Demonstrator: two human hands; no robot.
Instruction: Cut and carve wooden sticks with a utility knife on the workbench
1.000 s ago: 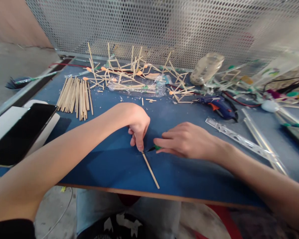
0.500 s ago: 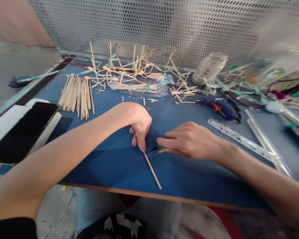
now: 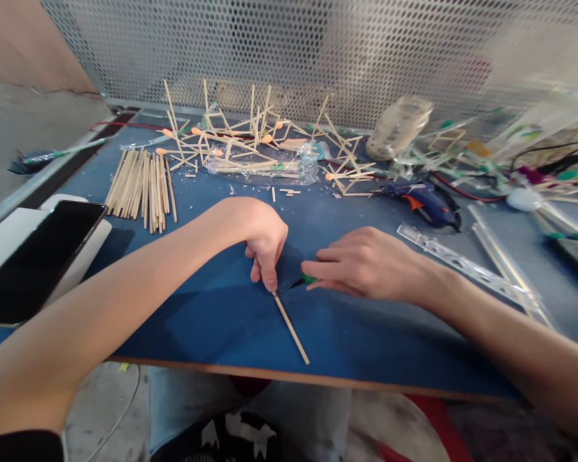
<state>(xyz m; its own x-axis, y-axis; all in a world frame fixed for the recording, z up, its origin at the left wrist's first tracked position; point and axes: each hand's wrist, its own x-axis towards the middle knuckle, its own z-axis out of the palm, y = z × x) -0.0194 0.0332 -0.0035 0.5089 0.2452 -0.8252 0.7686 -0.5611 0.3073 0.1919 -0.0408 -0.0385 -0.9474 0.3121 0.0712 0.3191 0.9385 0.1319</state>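
Observation:
My left hand (image 3: 264, 247) is bent down at the wrist, its fingers closed on the upper end of a thin wooden stick (image 3: 291, 328). That stick lies slanted on the blue tabletop, its free end pointing towards the front edge. To the right, my right hand (image 3: 351, 264) is wrapped round a small tool with a green handle (image 3: 309, 280). Most of the tool is hidden in the palm; a thin dark tip (image 3: 296, 283) sticks out towards the stick beside my left fingertips. Whether the tip touches the wood I cannot tell.
A bundle of wooden sticks (image 3: 140, 189) lies at left, near a black phone (image 3: 43, 256). Stick frames (image 3: 231, 144) with orange ends stand along the back. At right are a blue glue gun (image 3: 426, 202), a jar (image 3: 399, 127) and a clear ruler (image 3: 462, 264).
The view has shifted slightly, moving everything a little to the left. The dark tip sits slightly farther from the stick's held end. Both hands keep their grips.

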